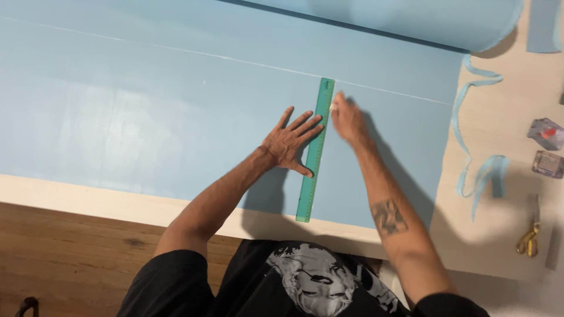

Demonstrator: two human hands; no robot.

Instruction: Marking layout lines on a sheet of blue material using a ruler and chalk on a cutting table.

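A wide sheet of light blue fabric [147, 100] lies flat over a pale table [505, 111]. On it rests a long green see-through ruler [315, 149], running from the table's near edge up to a thin white chalk line [235, 58]. My left hand [291, 142] is spread flat, with its fingertips pressing on the ruler's left side. My right hand [348, 120] sits against the ruler's right edge near its top, pinching a small white piece of chalk [333, 107].
The fabric's rolled part [411, 20] lies along the far edge. Blue fabric strips [476, 141] curl on the bare table at right, beside two small clear boxes [546, 147] and gold-handled scissors [530, 235]. Wooden floor [70, 252] shows below the table.
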